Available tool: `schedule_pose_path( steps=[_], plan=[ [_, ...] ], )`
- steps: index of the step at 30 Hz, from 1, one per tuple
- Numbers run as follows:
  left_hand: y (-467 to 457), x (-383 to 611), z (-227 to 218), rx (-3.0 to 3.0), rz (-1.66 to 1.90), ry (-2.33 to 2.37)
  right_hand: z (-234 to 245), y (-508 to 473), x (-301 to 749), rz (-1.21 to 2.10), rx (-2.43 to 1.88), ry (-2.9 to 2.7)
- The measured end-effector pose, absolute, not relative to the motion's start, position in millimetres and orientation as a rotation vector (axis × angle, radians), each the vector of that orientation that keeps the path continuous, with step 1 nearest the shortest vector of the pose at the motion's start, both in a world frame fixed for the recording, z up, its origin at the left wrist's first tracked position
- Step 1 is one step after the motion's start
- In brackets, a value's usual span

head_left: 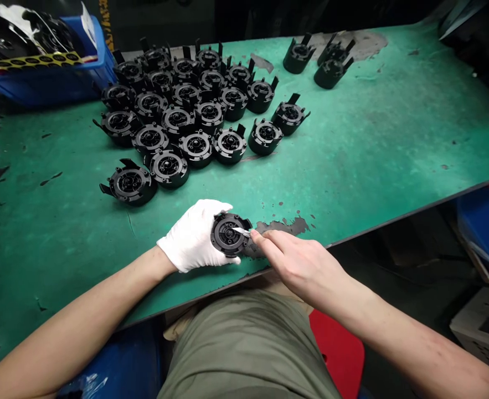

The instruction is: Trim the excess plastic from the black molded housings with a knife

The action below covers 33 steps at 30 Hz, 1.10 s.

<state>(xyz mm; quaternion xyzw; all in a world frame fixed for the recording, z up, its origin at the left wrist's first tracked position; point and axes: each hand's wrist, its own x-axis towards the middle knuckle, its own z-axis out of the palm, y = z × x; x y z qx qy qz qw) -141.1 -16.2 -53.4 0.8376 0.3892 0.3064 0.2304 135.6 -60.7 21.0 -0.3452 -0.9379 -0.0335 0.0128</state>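
My left hand (196,238), in a white glove, grips a round black plastic housing (222,244) near the front edge of the table. The housing's ribbed, ringed face is turned up toward me, with small tabs on its rim. My bare right hand (296,255) pinches a small craft knife (243,232), its bright blade lying over the middle of that face. Most of the knife's handle is hidden in my fingers. Whether the blade touches the plastic I cannot tell.
Several similar black housings (168,166) stand in a cluster on the green tabletop (352,155), with a few more (330,72) at the back right. A blue bin (61,83) holding black parts sits at the back left. Below the table is a red stool (339,354).
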Motion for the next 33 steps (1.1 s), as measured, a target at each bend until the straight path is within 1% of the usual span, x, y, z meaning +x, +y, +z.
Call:
schedule_pose_path(
  steps=[3, 8, 10, 22, 33],
  plan=[
    [-15.7, -141.4, -52.4, 2.299, 0.809, 1.089, 17.8, -61.5, 138.0, -0.055, -1.089, -2.886],
    [-12.6, -138.7, -42.4, 2.294, 0.720, 1.086, 3.1, -67.8, 155.9, 0.213, -1.150, -2.635],
    [-11.0, -137.7, -37.5, 2.262, 0.693, 1.073, -1.1, -69.7, 163.2, 0.228, -1.187, -2.614],
    [-3.1, -137.6, -29.2, 2.143, 0.605, 0.989, 2.0, -56.9, 157.9, -0.106, -1.182, -2.802],
    [-2.8, -134.8, -26.7, 2.095, 0.609, 0.996, 26.6, -61.1, 144.6, -0.264, -1.077, -2.967]
  ],
)
